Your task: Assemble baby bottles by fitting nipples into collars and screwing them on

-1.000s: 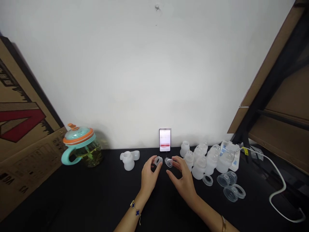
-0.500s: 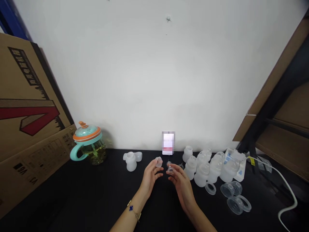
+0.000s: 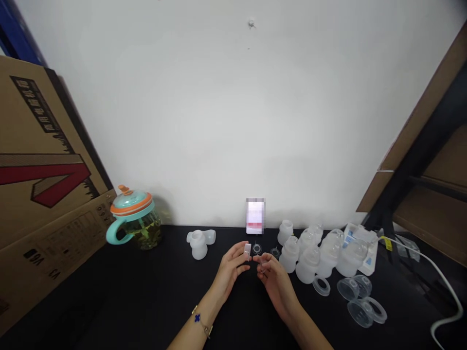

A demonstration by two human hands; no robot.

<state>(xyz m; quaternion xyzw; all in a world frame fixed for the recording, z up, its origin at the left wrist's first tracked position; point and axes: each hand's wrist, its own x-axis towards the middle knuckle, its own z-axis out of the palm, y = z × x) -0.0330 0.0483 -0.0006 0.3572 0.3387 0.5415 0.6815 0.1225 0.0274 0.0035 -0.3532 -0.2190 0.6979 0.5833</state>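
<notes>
My left hand [image 3: 230, 269] pinches a small clear plastic ring [image 3: 247, 251] between thumb and fingers, turned edge-on. My right hand [image 3: 273, 277] is close beside it, fingers curled around a small clear piece [image 3: 263, 263] that I cannot make out well. Both hands hover just above the black table [image 3: 138, 301], almost touching each other. Two small clear round parts [image 3: 257, 249] lie on the table just behind the hands. A cluster of several translucent white bottles [image 3: 308, 253] stands right of my right hand.
A phone [image 3: 255, 216] leans on the wall behind the hands. A teal-and-orange lidded jug [image 3: 134, 218] sits left, by a cardboard box [image 3: 40, 160]. A white bottle part [image 3: 199, 242] lies left of centre. Clear rings and caps [image 3: 359, 299] and a white cable [image 3: 441, 291] lie right.
The view shifted. My hands came closer together; the left one turned the ring edge-on and the right one's fingers closed tighter on its small piece.
</notes>
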